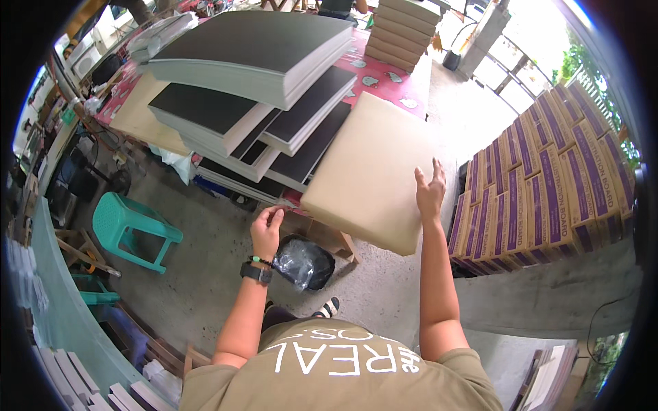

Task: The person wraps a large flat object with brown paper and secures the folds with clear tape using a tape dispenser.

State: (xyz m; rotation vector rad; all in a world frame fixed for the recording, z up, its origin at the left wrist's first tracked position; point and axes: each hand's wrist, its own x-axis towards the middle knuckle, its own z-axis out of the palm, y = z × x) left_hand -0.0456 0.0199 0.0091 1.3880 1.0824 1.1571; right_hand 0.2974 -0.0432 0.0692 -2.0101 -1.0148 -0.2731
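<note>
A large tan paper-wrapped package [373, 168] lies tilted at the table's front right, its near end reaching past the edge. My right hand [430, 192] is at the package's right side, fingers spread and holding nothing; whether it touches the paper is hard to tell. Left of the package's near corner, my left hand [266, 229] is closed with its fingers curled together by the table edge. What it holds, if anything, is hidden. Thick stacks of black-topped sheets [247, 51] rise beside the package, piled crosswise on one another.
A pink patterned cloth [370, 81] covers the table. More tan packages [403, 34] are piled at its far right. Purple-and-brown cartons [541, 181] form a tall stack at right. A green stool [130, 226] stands left; a black bin with clear plastic [301, 264] sits below the table.
</note>
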